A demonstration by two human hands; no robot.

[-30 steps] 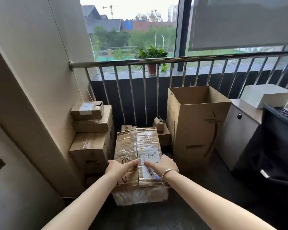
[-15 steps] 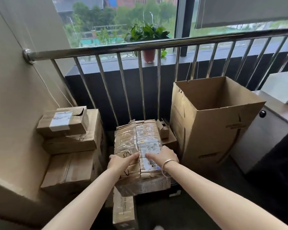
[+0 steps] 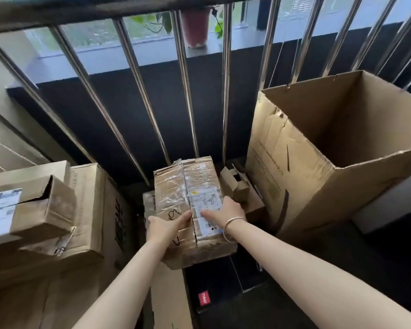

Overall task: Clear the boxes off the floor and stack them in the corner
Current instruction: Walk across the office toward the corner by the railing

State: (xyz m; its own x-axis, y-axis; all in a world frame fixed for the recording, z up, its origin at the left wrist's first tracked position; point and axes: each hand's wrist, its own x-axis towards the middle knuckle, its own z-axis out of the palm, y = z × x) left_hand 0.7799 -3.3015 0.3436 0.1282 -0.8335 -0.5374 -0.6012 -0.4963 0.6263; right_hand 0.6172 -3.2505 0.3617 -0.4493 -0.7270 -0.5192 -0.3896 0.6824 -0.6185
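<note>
While both hands (image 3: 166,225) grip the taped box (image 3: 188,186), curled fingers hide beneath.

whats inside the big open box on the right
The big open box shows only bare cardboard inner walls. Its bottom is hidden below the near rim, so anything lying there cannot be seen.

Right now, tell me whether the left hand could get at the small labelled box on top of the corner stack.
Probably yes: the small labelled box sits uncovered beside the left hand, but that hand first has to release the taped box.
</note>
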